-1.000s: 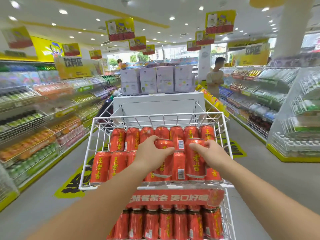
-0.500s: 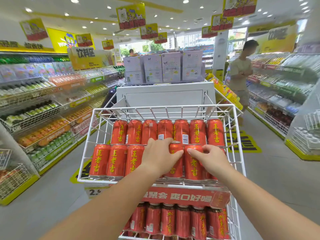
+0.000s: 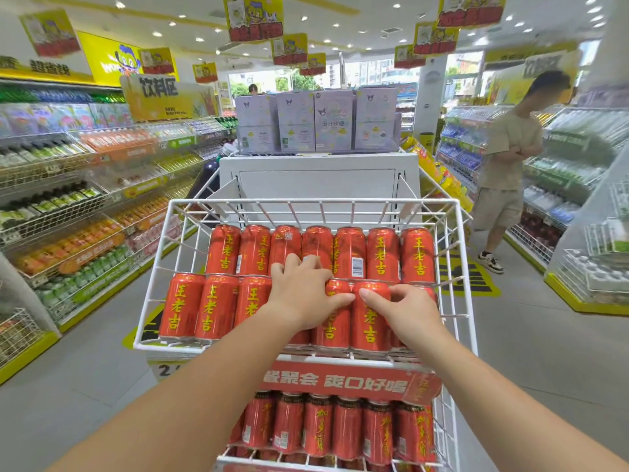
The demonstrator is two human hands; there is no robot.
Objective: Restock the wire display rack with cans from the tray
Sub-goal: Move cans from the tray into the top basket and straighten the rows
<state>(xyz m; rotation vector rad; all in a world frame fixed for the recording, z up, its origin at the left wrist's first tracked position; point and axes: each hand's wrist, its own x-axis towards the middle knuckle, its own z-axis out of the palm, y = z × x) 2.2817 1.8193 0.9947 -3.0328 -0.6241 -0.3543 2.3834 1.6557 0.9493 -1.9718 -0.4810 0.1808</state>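
Observation:
A white wire display rack [image 3: 316, 202] stands right in front of me, its top basket holding two rows of red cans lying on their sides. The back row [image 3: 383, 253] is full across. My left hand [image 3: 303, 291] lies over a can in the middle of the front row [image 3: 182, 306], fingers wrapped on it. My right hand [image 3: 405, 308] grips the can at the row's right end, its thumb resting on the neighbouring can [image 3: 369, 321]. A lower tier [image 3: 347, 427] holds more red cans, upright.
A red label strip [image 3: 340, 381] runs along the basket's front. Purple boxes [image 3: 332, 120] sit on a white unit behind the rack. Drink shelves [image 3: 68, 206] line the left aisle. A person [image 3: 510, 158] stands by the right shelves [image 3: 578, 165].
Both hands have lowered their cans from above the stack down into the front row. The person on the right has come nearer along the aisle.

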